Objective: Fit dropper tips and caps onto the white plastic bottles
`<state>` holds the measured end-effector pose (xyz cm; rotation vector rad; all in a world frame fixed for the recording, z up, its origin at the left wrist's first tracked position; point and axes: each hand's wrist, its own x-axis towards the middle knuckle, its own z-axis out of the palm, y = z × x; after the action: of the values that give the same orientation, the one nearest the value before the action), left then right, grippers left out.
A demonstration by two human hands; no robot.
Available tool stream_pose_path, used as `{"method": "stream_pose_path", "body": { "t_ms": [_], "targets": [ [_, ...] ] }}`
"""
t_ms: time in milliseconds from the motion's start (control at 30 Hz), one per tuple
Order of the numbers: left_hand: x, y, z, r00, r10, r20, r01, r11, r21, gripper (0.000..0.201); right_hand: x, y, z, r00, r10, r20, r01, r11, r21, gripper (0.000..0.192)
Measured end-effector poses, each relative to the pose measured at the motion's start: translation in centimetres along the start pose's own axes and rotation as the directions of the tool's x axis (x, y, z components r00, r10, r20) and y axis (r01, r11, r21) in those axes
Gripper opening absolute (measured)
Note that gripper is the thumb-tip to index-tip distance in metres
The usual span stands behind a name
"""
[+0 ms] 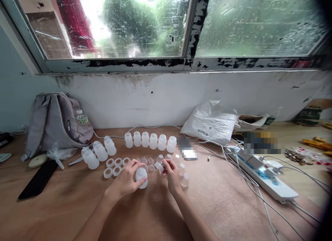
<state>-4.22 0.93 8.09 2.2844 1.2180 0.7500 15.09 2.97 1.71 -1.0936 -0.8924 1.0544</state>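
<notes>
At the frame's lower centre, the left hand (127, 177), half curled, gripped a white bottle (141, 179); just right, the right hand (171, 173), pinched, held a clear cap (159, 167) over the counter (228, 206).

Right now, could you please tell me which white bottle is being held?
The bottle in the left hand; the others, a back row of six and a trio near the backpack, are untouched.

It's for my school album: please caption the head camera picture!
The left hand holds a white bottle while the right hand holds a clear piece.
</notes>
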Motion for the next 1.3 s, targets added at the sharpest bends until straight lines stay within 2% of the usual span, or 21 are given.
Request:
{"method": "stream_pose_path", "body": {
  "t_ms": [67,133,267,400,500,633,700,833,1033,1167,1300],
  "targets": [
    [0.9,0.2,-1.5,0.996,-0.001,0.093,-0.004,0.999,0.051,0.025,-0.1,0.0,0.1,1.000,-0.007,0.011,0.007,1.000,-0.003,0.022],
    [1.9,0.1,-3.0,0.990,-0.012,0.139,-0.002,0.995,0.098,0.024,-0.3,-0.1,0.2,0.999,-0.026,0.027,0.026,1.000,-0.015,0.021],
    [4.5,-1.1,-7.0,0.993,-0.036,0.113,0.011,0.977,0.215,0.030,-0.8,-0.4,0.5,0.997,-0.046,0.058,0.049,0.998,-0.048,0.021],
    [7.4,-2.9,-10.9,0.983,-0.162,0.083,0.119,0.916,0.383,0.036,-1.0,-0.6,0.7,0.995,-0.062,0.078,0.069,0.993,-0.095,0.023],
    [9.4,-4.5,-12.5,0.957,-0.263,0.118,0.168,0.840,0.515,0.041,-1.1,-0.5,0.7,0.992,-0.072,0.101,0.086,0.987,-0.138,0.024],
    [11.5,-6.9,-12.6,0.931,-0.333,0.148,0.187,0.785,0.591,0.040,-1.5,-0.1,0.9,0.981,-0.096,0.169,0.132,0.967,-0.217,0.023],
    [12.3,-8.0,-12.1,0.916,-0.364,0.169,0.191,0.766,0.614,0.038,-1.9,0.0,1.2,0.964,-0.149,0.219,0.211,0.931,-0.298,0.021],
    [13.3,-9.8,-11.0,0.884,-0.422,0.201,0.200,0.731,0.653,0.034,-2.6,0.4,1.6,0.887,-0.272,0.373,0.429,0.782,-0.452,0.018],
    [13.6,-11.2,-10.2,0.856,-0.463,0.228,0.206,0.712,0.671,0.030,-3.3,1.2,1.7,0.785,-0.255,0.564,0.591,0.581,-0.560,0.010],
    [13.5,-10.8,-10.7,0.871,-0.444,0.209,0.217,0.732,0.646,0.035,-3.5,1.3,1.7,0.770,-0.223,0.598,0.610,0.531,-0.588,0.009],
    [12.6,-8.8,-10.9,0.940,-0.305,0.150,0.164,0.794,0.585,0.047,-3.6,1.9,1.7,0.784,-0.190,0.591,0.587,0.536,-0.607,0.012]
  ]
}}
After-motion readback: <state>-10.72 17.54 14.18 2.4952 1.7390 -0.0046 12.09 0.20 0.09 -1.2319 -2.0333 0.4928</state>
